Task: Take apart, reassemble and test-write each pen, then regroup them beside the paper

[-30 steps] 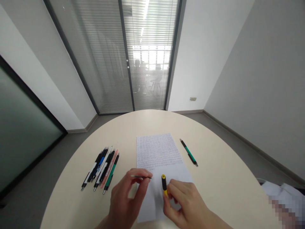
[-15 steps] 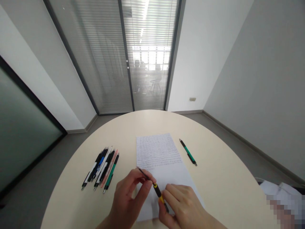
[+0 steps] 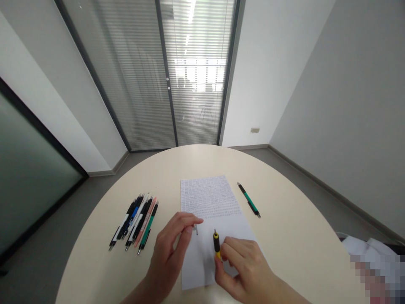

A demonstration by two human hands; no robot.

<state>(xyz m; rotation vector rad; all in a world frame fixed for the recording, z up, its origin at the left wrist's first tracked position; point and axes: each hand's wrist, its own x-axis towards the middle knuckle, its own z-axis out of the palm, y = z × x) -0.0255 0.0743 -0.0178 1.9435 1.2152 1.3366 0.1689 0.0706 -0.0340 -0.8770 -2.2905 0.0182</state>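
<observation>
Black-and-yellow pen barrel (image 3: 216, 244), upright, gripped in right hand (image 3: 245, 266), left hand (image 3: 169, 249) pinching small metal piece (image 3: 196, 229), above handwritten sheet (image 3: 196, 270)

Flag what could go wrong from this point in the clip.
The thin silver piece at the fingertips of the left hand is small and could slip onto the paper sheet below. The yellow-and-black pen, held upright in the right hand, is over that sheet, so it might mark the paper if it tips. The loose pens lie close beside the sheet and could perhaps get knocked by the left hand.
</observation>
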